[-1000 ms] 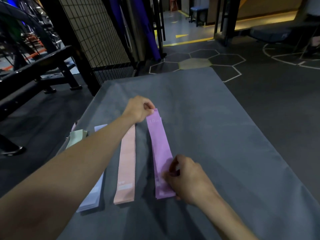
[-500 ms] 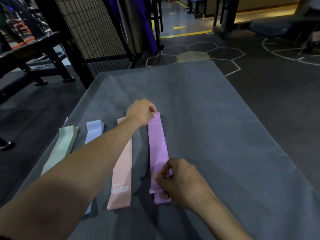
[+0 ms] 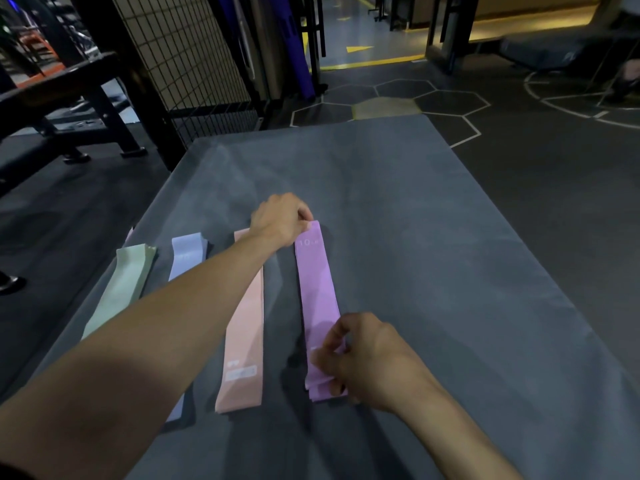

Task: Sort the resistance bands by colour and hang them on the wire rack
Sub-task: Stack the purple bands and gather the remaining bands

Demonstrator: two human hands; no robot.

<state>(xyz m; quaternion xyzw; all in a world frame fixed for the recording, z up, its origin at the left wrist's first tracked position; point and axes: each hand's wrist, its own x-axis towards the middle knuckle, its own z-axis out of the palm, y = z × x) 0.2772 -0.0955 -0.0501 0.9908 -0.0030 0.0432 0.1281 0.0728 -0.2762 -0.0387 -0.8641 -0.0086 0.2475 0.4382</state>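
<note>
At centre frame, a left hand pinches the far end of a purple band while the right hand pinches its near end, the band flat on the grey table. Light, limp and stretchy, the purple band looks easiest to lift by its ends. Since half a second ago, little differs: both grips hold, the near end sits squarer.

Grey cloth-covered table, black weight bench beyond, left.
</note>
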